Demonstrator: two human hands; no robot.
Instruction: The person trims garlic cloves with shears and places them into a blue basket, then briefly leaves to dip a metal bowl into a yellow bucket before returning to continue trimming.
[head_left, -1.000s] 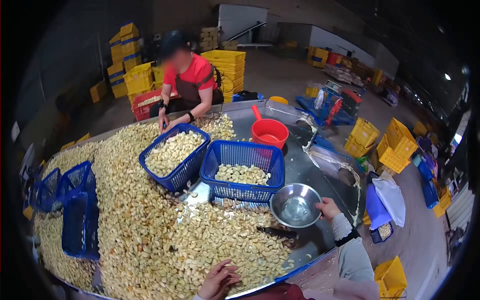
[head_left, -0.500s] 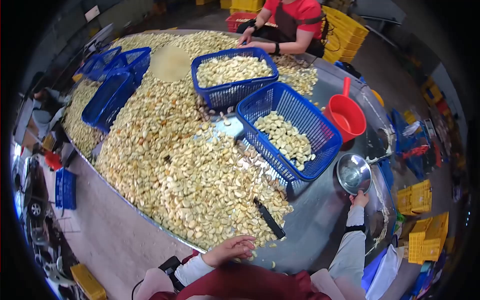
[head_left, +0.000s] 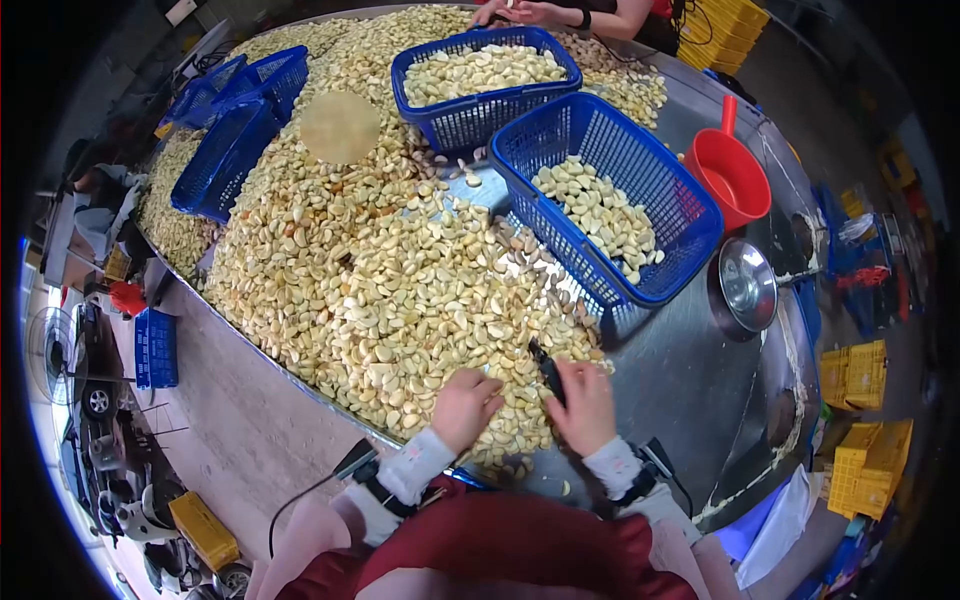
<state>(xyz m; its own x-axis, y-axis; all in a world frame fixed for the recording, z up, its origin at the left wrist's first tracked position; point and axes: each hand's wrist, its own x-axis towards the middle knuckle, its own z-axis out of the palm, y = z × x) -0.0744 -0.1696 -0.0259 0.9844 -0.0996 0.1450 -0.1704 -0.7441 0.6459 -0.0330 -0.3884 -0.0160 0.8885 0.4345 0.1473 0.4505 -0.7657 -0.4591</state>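
Observation:
A broad heap of pale, clove-shaped pieces (head_left: 400, 300) covers much of the metal table. My left hand (head_left: 467, 410) rests at its near edge with fingers curled down; what they hold, if anything, is hidden. Just to the right, my right hand (head_left: 585, 408) grips a slim black-handled tool (head_left: 546, 368) that points away from me over the pieces. Its working end is too small to make out. Beyond my right hand stands a blue basket (head_left: 690, 225), partly filled with similar pieces.
A fuller blue basket (head_left: 450, 125) stands farther back, near another person's hands (head_left: 525, 12). Several blue baskets (head_left: 225, 160) lie at the left of the heap. A red dipper (head_left: 735, 180) and a shiny metal bowl (head_left: 748, 285) occupy the right side of the table (head_left: 690, 400).
My right hand has left the metal bowl, come back toward me and taken hold of the black-handled tool. My left hand has moved forward onto the pieces. The view has shifted.

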